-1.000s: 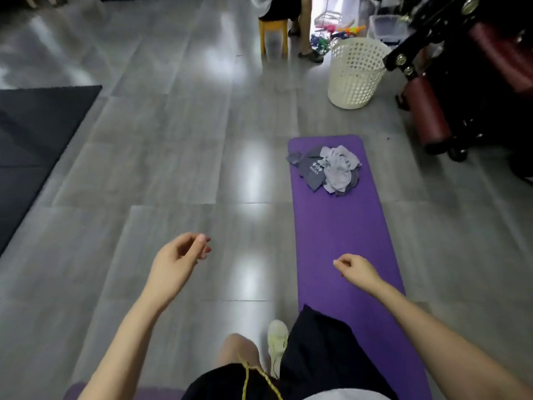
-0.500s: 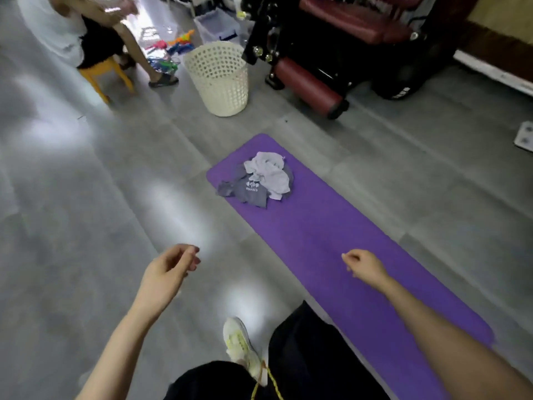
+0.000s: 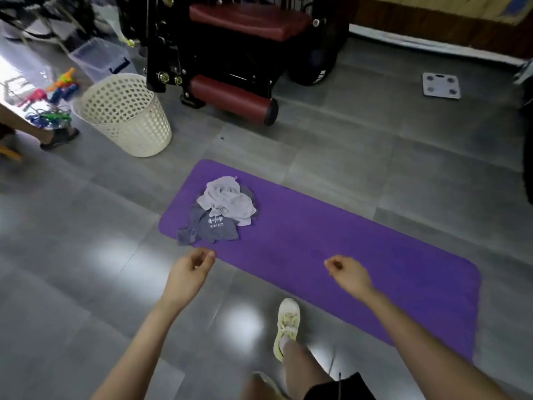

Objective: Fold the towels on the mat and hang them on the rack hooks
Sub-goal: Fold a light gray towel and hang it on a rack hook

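Left hand [image 3: 189,274] loosely curled, empty, right hand [image 3: 350,274] likewise above purple mat [image 3: 375,255], crumpled towels [image 3: 222,210] untouched.

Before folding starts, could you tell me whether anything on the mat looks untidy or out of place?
Yes: the towels lie crumpled in one heap, unfolded, at the left end of the purple mat.

Bare forearms, no sleeves; black shorts [image 3: 340,388] with a dangling drawstring, and a white, yellow-laced sneaker [image 3: 287,327].
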